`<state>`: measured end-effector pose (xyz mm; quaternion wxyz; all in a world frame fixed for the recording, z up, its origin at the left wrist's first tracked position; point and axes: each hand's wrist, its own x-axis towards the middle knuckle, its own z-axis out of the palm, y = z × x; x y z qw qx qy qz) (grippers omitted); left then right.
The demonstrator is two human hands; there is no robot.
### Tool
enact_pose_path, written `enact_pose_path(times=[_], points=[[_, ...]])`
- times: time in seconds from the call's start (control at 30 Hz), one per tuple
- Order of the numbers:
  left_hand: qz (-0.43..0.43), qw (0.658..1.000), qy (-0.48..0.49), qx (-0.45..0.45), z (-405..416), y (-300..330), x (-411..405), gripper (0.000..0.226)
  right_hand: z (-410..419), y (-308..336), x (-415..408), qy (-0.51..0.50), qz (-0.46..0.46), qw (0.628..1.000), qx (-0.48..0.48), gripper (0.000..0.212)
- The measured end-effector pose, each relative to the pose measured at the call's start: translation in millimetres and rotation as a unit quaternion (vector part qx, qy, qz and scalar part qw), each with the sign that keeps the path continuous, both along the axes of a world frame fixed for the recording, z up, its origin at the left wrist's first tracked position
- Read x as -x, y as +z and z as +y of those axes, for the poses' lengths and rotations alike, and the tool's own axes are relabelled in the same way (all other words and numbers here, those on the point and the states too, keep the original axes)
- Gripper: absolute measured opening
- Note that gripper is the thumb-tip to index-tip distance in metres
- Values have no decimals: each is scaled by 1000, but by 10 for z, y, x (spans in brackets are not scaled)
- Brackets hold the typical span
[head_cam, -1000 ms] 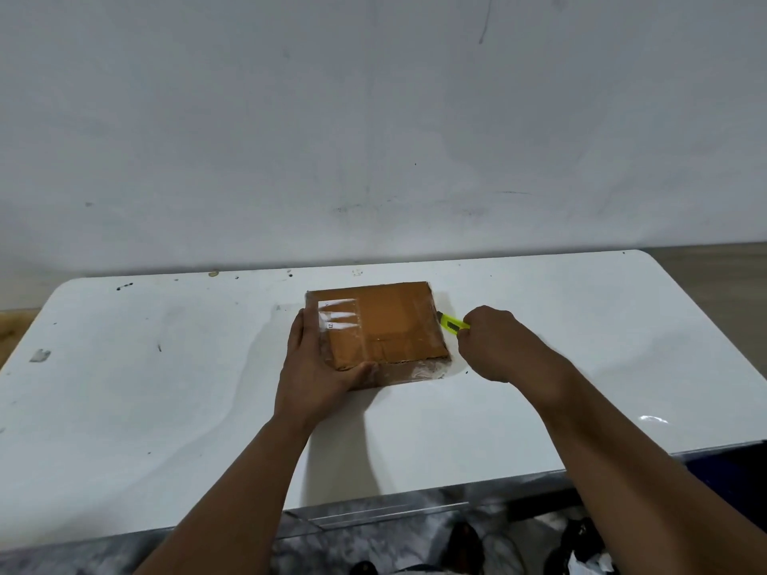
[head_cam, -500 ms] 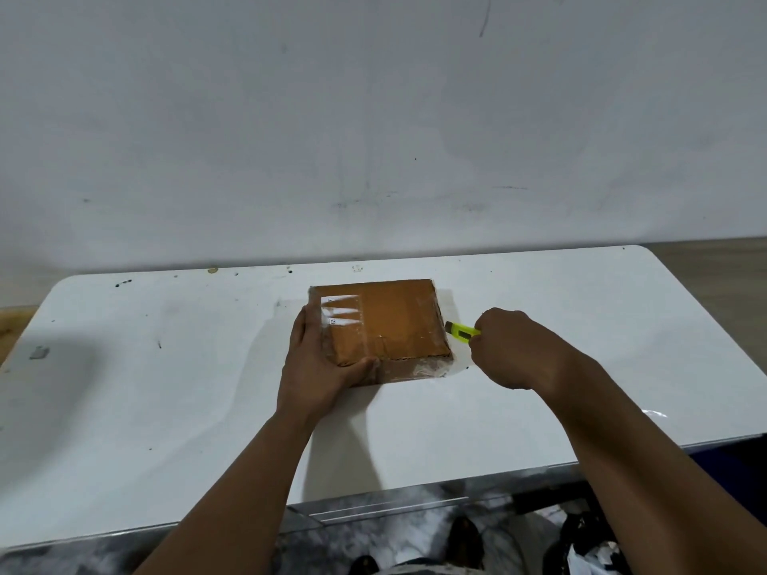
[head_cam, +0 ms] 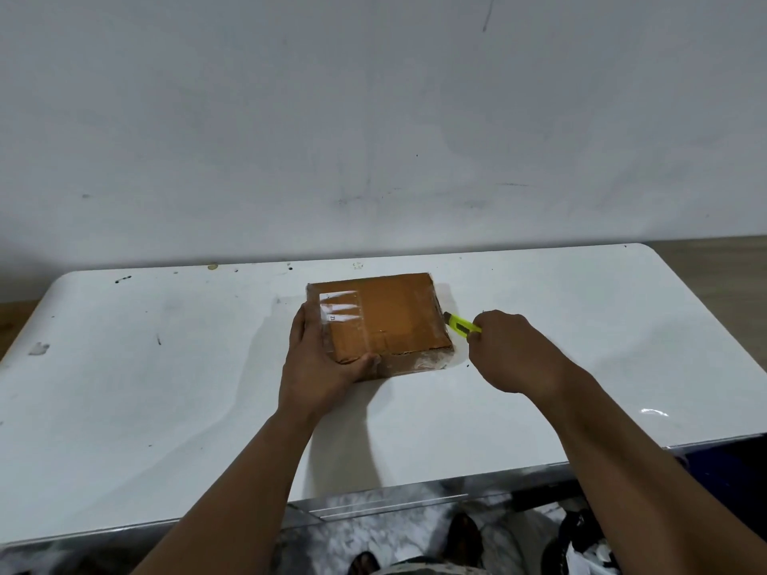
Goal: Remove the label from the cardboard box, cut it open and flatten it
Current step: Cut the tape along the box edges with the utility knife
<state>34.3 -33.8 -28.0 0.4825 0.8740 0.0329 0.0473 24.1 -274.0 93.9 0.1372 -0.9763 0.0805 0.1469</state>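
Note:
A flat brown cardboard box (head_cam: 394, 317) wrapped in clear tape lies on the white table (head_cam: 166, 367), slightly right of centre. White label scraps (head_cam: 340, 310) remain under the tape at its top left. My left hand (head_cam: 319, 363) grips the box's near left corner, thumb on the front edge. My right hand (head_cam: 510, 350) is closed around a yellow-green utility knife (head_cam: 460, 324), whose tip touches the box's right side.
A grey-white wall (head_cam: 373, 118) rises right behind the table's far edge. Small dark specks and a grey smudge (head_cam: 39, 348) mark the tabletop. Below the table's near edge there are feet and dark items on a marbled floor (head_cam: 373, 533).
My right hand drew back along the box's right side toward me, then shifted the knife tip back up against that side. My left hand kept its hold on the box.

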Motion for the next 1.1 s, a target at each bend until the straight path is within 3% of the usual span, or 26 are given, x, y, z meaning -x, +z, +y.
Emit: enact_pose_path(times=[0.53, 0.73, 0.97, 1.1], points=[[7, 1000, -2, 27, -1, -9, -4, 135, 10, 325, -57, 49, 117, 990, 54, 13], [10, 1000, 4, 17, -11, -11, -7, 136, -134, 302, -59, -16, 132, 990, -57, 10], [19, 1000, -9, 11, 23, 14, -6, 138, -186, 50, -54, -92, -15, 962, -255, 15], [16, 1000, -19, 10, 29, 17, -22, 140, -165, -343, 113, -108, -30, 946, -305, 12]])
